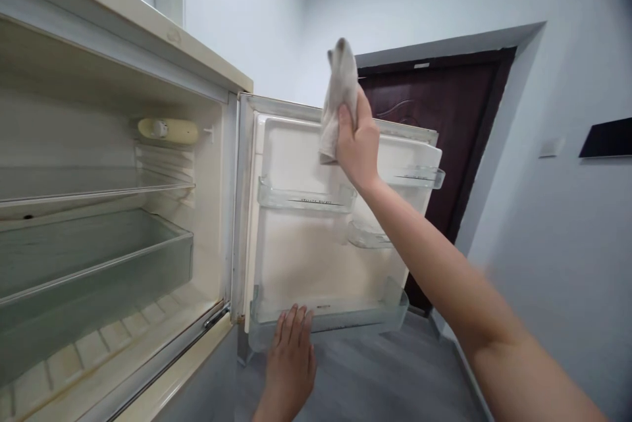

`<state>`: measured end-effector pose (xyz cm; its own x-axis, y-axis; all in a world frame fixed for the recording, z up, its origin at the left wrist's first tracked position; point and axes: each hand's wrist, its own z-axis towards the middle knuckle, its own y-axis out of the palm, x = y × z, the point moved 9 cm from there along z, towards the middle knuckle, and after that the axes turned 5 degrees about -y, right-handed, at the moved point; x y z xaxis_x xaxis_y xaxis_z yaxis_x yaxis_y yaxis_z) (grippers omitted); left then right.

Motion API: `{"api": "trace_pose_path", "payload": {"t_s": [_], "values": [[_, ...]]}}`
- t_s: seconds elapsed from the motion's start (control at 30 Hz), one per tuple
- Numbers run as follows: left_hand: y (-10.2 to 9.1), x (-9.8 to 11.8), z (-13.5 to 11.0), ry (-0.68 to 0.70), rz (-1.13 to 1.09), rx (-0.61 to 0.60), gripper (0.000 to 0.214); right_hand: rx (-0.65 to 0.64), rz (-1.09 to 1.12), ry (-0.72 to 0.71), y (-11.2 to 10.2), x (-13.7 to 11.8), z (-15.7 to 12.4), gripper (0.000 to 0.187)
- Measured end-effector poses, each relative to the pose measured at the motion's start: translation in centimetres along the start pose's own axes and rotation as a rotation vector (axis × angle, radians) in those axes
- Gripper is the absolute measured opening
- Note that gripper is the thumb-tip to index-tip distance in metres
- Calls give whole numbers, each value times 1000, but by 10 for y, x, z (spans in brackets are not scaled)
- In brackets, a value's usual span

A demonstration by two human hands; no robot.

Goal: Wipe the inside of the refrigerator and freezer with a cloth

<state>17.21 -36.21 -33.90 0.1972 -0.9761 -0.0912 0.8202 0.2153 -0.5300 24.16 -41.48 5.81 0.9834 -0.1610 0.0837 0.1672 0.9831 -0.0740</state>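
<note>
The right hand [358, 145] pinches a grey cloth [338, 96] in its grip near the top of the open fridge door [296, 251], while the left hand [291, 359] lies with grip spread flat against the bottom shelf [360, 316].

Both arms are bare: the right arm [444, 277] uncovered beyond the elbow, the left grip [291, 356] and wrist likewise.

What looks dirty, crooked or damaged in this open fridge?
The small clear bin on the fridge door seems to sit tilted, unlike the upper bin. The ribbed fridge floor shows yellow-brown staining. The right hand holds a cloth at the door's top; the left hand touches the bottom bin.
</note>
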Motion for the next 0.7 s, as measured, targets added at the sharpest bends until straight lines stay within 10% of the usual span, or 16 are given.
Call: {"api": "trace_pose_path", "payload": {"t_s": [0.37,0.53,0.7], "values": [[-3,0,-2,40,-7,-3,57,-878,-143,-520,117,6,-54,48],[-4,0,-2,39,2,-2,54,-1077,-142,-587,105,6,-55,48],[-4,-1,0,33,12,-17,53,-966,-355,-610,70,25,-25,43]]}}
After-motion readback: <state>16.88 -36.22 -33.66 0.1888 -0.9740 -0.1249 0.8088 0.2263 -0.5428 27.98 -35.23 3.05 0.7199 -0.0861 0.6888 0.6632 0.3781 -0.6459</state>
